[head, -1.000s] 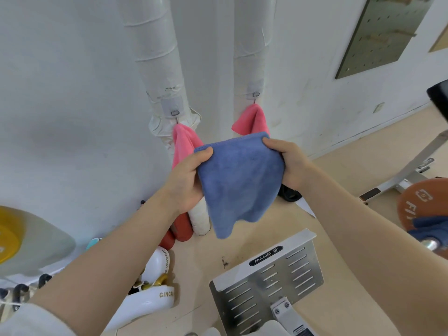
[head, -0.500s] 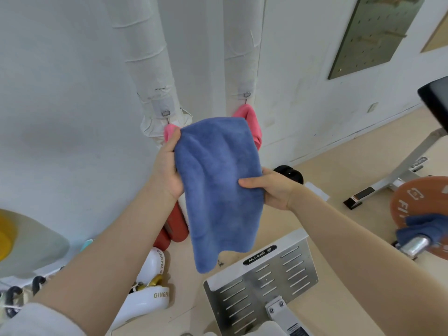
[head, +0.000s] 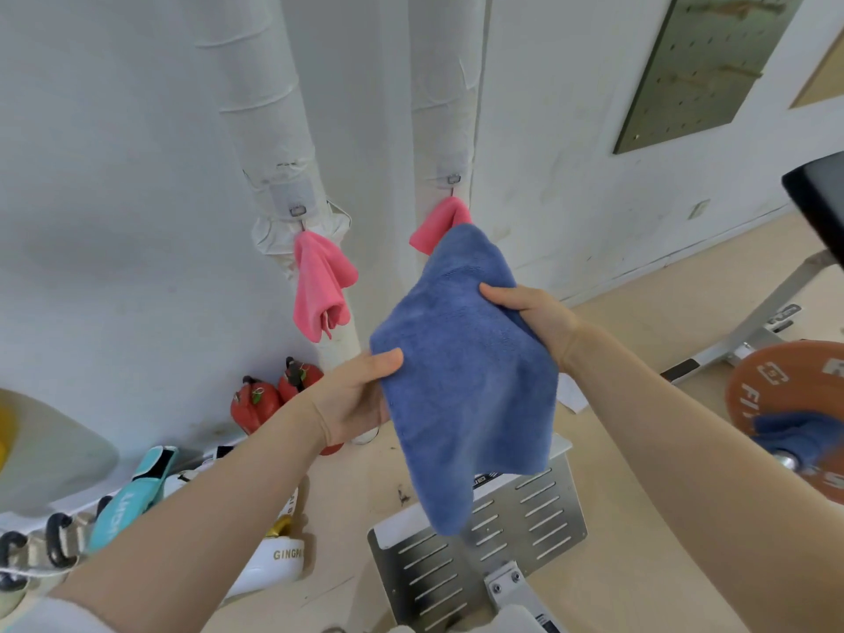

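Far to the left of the left hand (head: 351, 395), low by the wall, lies a teal padded item (head: 132, 491). Nearer to it, two red canisters (head: 253, 404) stand on the floor just beyond the wrist. Above this hand a pink cloth (head: 319, 285) hangs from a hook on the left white pipe (head: 274, 130).

The left hand pinches the left edge of the blue cloth (head: 466, 381), with the thumb laid on the front and the fingers tucked behind. The cloth spreads between the two hands, held up in the air well clear of the floor. Its top corner rises above the right hand and covers part of a second pink cloth (head: 440, 223) hooked to the right pipe (head: 445, 107). Its lowest corner hangs below both hands, in front of a slotted metal plate (head: 479, 550).

The right hand (head: 534, 322) sits higher than the left and grips the cloth's right edge, thumb on the front and fingers curled behind the fabric.

Well to the right of that hand an orange weight plate (head: 785, 386) carries another blue rag (head: 794, 434) at its hub. Above it, a pegboard (head: 703, 61) is fixed to the wall.
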Available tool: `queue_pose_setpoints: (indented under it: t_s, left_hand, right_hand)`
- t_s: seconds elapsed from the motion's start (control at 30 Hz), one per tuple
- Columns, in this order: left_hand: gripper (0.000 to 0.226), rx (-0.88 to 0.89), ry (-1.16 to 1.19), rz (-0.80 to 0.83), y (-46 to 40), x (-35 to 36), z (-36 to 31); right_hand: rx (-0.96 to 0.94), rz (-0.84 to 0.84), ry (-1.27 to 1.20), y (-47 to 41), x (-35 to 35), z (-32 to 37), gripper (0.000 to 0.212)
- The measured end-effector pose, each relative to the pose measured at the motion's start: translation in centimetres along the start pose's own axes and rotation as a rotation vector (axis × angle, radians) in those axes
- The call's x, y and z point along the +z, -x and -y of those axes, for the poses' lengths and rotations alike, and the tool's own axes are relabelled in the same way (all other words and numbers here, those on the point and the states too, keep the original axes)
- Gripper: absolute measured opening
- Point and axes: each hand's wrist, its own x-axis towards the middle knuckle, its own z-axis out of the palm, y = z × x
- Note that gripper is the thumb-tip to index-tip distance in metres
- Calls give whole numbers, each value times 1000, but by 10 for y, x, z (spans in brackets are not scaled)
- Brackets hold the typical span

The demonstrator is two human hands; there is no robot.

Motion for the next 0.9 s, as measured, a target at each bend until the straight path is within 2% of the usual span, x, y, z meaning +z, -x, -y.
queue_pose_setpoints:
  t_s: [0.07, 0.1, 0.13, 0.2, 0.23, 0.27, 0.33, 0.43, 0.47, 0.53, 0.63, 0.77, 0.9]
  left_hand:
    - [83, 53, -27, -40, -2, 6, 1]
    - [73, 79, -32, -79, -5, 8, 1]
    - [55, 103, -31, -123, -7, 11, 0]
    - [19, 136, -50, -240, -11, 15, -2]
    - [18, 155, -65, -279, -13, 15, -3]
    - [22, 163, -86, -296, -14, 16, -4]
    - [21, 178, -130, -313, -15, 17, -6]
    - [14, 203, -193, -380, -18, 14, -7]
    - [14, 213, -217, -403, -20, 13, -8]
    - [13, 224, -258, -440, -23, 10, -8]
    - [10, 243, -290, -464, -25, 10, -8]
    - [14, 230, -426, -458, -26, 3, -9]
    - [11, 249, -562, -538, -28, -6, -8]
  right_hand:
    - [-37, -65, 38, -2, -2, 4, 23]
    - [-55, -111, 48, -4, -3, 5, 25]
    - [-57, -156, 46, -6, -5, 5, 32]
    - [17, -206, 72, -10, -12, 1, 61]
    - [76, -199, 118, -10, -17, -4, 73]
    - [126, -172, 163, -8, -21, -8, 76]
    - [142, -97, 208, -3, -27, -17, 60]
    - [-11, -48, 184, 0, -31, -22, 28]
    - [-62, -40, 160, 1, -31, -21, 27]
    - [-91, 3, 134, 0, -30, -18, 38]
    - [-7, 80, 182, -3, -27, -17, 50]
    - [65, -9, 300, -8, -29, -19, 35]
    - [-102, -82, 165, -10, -31, -20, 35]
